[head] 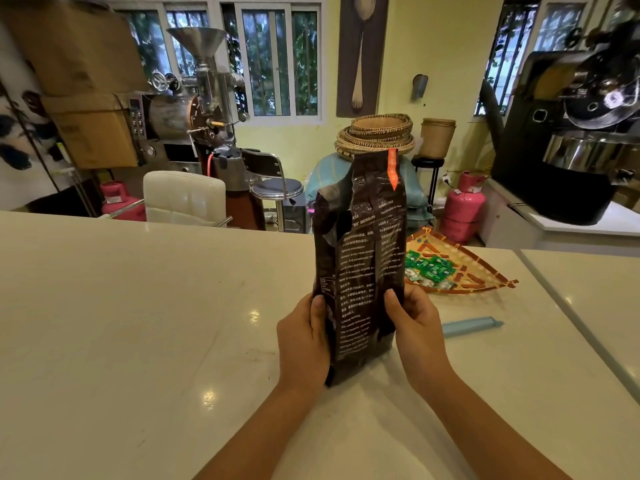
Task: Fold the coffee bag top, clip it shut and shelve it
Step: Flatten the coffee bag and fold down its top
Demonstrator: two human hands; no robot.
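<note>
A tall dark brown coffee bag (360, 251) with white print and an orange tab near its top stands upright on the white counter (138, 306). My left hand (303, 337) grips its lower left side and my right hand (417, 327) grips its lower right side, thumbs on the face toward me. The bag's top is unfolded and stands straight up. A light blue bag clip (472, 326) lies flat on the counter just right of my right hand, untouched.
A woven triangular tray (485, 271) with green packets (429, 268) lies behind the bag to the right. A white chair (183, 195), a stool, pink gas cylinders (462, 209) and coffee roasters (585, 133) stand beyond the counter. A counter seam runs along the right.
</note>
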